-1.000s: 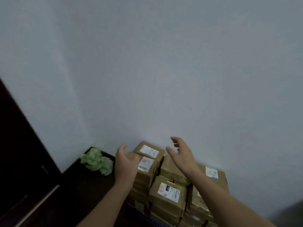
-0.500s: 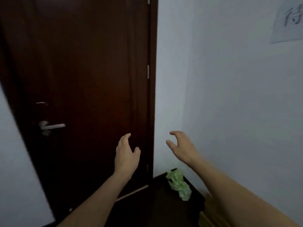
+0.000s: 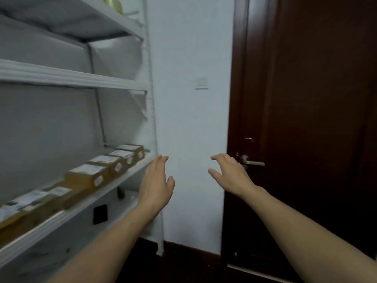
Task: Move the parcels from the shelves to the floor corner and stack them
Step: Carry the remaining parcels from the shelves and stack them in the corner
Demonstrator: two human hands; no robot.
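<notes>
A row of several brown cardboard parcels (image 3: 87, 176) with white labels lies along a white metal shelf (image 3: 126, 178) on the left. My left hand (image 3: 157, 180) hovers in the air just right of the shelf's front edge, fingers straight and empty. My right hand (image 3: 230, 174) is raised in front of the white wall, fingers spread and slightly bent, holding nothing. Both hands are apart from the parcels. The stack in the floor corner is out of view.
The white shelving unit (image 3: 71, 76) has bare upper shelves. A dark brown door (image 3: 316, 119) with a metal handle (image 3: 252, 161) stands on the right. A light switch (image 3: 201, 81) sits on the wall between them. Dark floor (image 3: 183, 266) lies below.
The view has swung left from the corner stack, past the door, to the shelves. Both hands stay raised and empty in front of me.
</notes>
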